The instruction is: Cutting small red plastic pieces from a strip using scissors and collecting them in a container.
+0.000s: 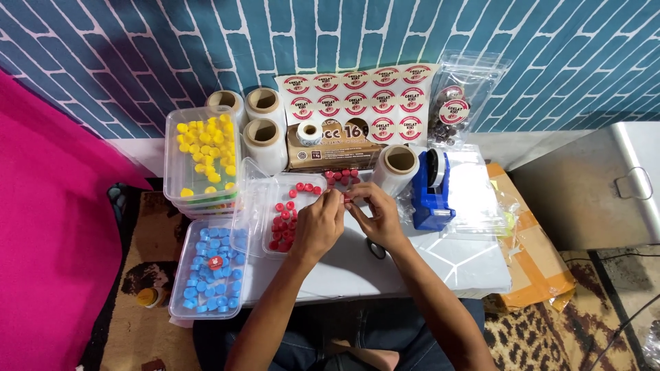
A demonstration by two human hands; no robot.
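— Near the middle of the bench [426, 264], what are the two hands doing?

— They meet, fingertips together. The left hand [318, 227] and the right hand [376, 216] pinch a small red cap [346, 198] between them; both sets of fingers are closed on it.

— Where do the other red caps sit?

— Just left of the left hand, in a clear tray [289, 216] holding more red caps. A few loose red caps [342, 176] lie toward the bench's far edge, in front of a brown box [330, 148].

— And along the left edge?

— A clear tub of yellow caps [203, 154] at the far left corner, and a tub of blue caps [210, 275] at the near left corner.

— Anything on the right?

— A blue tape dispenser [430, 192] stands just beside the right hand, with a white roll [397, 167] next to it. Scissors [375, 249] lie partly under the right wrist.
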